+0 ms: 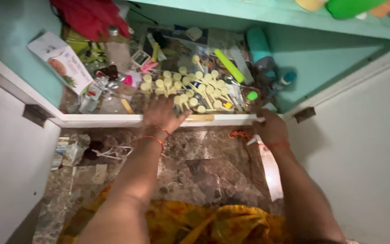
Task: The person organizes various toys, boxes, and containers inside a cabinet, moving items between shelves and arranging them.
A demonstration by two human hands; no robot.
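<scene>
Right, those pale yellow scoops sit heaped on the low shelf, close to its front lip, and your left hand lies spread flat on the near ones, fingers apart, gripping nothing. Your right hand hangs at the shelf's right corner; whether it's closed I can't tell. Sweep too fast and scoops spill over the lip onto the marble floor, or you nudge the green tube behind

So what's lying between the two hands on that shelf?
In the head view, pale yellow measuring scoops lie heaped between the left hand and the right hand, along the shelf's white front edge.
</scene>
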